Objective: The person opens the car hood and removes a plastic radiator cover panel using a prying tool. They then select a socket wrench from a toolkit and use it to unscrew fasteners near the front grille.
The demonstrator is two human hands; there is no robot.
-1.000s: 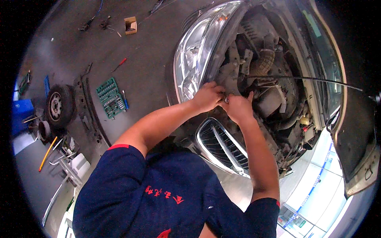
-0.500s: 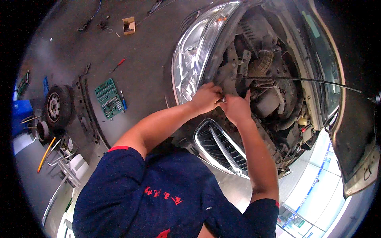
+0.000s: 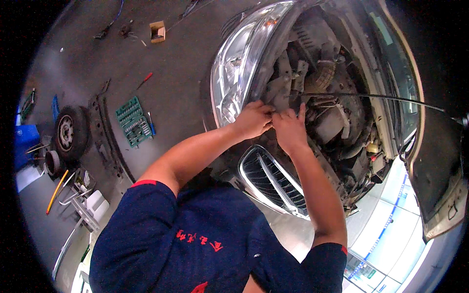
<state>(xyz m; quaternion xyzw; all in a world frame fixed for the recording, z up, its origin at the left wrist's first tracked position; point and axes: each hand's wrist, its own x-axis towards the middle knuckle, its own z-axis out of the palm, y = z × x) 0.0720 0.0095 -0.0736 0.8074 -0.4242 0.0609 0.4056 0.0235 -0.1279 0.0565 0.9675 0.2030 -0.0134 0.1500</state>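
Both of my hands meet at the front edge of a car's engine bay, between the headlight and the chrome-rimmed grille. My left hand is closed, its fingers pinched near the inner end of the headlight. Close beside it, my right hand has bent fingers against the left fingertips, with one finger pointing up. Whatever small thing lies between the fingertips is hidden by the fingers. A thin dark prop rod runs across the bay just beyond my hands.
The raised hood is at the right. On the floor to the left lie a green socket set, a blue-handled tool, a red-handled screwdriver, a long dark beam and a wheel. A cardboard box sits farther off.
My right hand has shifted slightly, its fingers now curled over the spot where a small piece showed between the hands. The left hand stays nearly in place.
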